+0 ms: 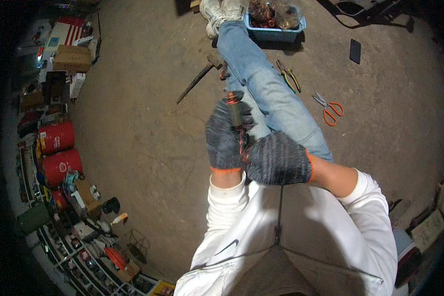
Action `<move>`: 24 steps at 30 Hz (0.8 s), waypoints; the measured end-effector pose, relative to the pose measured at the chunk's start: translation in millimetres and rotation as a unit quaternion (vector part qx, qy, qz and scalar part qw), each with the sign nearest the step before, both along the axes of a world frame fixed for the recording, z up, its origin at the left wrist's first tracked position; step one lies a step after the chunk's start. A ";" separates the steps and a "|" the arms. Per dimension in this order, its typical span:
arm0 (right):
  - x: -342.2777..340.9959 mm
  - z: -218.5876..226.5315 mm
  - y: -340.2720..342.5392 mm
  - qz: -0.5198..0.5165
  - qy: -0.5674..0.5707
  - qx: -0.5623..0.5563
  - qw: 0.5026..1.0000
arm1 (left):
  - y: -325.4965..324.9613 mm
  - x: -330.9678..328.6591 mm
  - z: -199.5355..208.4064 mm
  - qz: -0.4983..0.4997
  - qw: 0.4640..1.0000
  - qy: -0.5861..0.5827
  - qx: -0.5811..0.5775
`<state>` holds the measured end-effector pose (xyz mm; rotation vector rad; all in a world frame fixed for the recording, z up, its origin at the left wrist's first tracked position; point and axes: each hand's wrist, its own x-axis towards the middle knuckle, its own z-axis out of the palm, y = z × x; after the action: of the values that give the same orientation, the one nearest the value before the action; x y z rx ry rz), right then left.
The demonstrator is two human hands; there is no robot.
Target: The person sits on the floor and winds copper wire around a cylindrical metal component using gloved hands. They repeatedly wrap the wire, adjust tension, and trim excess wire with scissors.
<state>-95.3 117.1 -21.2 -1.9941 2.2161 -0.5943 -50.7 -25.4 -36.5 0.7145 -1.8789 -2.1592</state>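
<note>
Clasping a dull-green cylinder [237, 115] with coppery strands at both ends, my left hand [223, 135], in ribbed dark knit, closes around it above my denim-clad legs [276, 91]. My right hand [279, 160] curls at the lower strands; its glove hides the fingertips, so I cannot tell their hold. Beyond lie a hammer [196, 83], pliers [284, 72] and orange-handled scissors [325, 104]; the upper edge crops a blue plastic tub [274, 35].

A dull green cylinder [237, 116] trailed red-orange wire [241, 139].
It pointed lengthwise away, mid-scene, its far end leaning slightly left; wire showed brightly at that end and ran in thin strands from the near end, partly hidden.
</note>
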 end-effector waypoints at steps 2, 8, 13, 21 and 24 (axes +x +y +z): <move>4.4 -5.2 -5.2 -0.017 -0.079 -0.138 0.987 | -13.1 -4.3 -5.4 0.095 0.955 0.047 0.275; -9.1 -17.5 9.6 -0.043 -0.319 -0.097 0.942 | -35.7 2.8 0.6 0.043 0.816 0.164 0.552; -15.3 0.9 26.5 -0.052 -0.350 -0.135 0.925 | -11.4 3.0 8.0 0.052 0.944 0.078 0.317; -28.0 15.2 34.9 -0.145 -0.422 -0.297 0.844 | 0.5 11.8 27.5 -0.070 0.957 0.029 0.280; -21.9 19.1 42.7 -0.170 -0.650 -0.268 0.691 | 5.0 10.3 33.6 -0.083 0.958 0.024 0.273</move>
<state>-117.1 159.8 -2.2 -0.5727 1.4050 -2.0293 -40.4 -20.5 -2.9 0.5952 -1.3557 -2.8150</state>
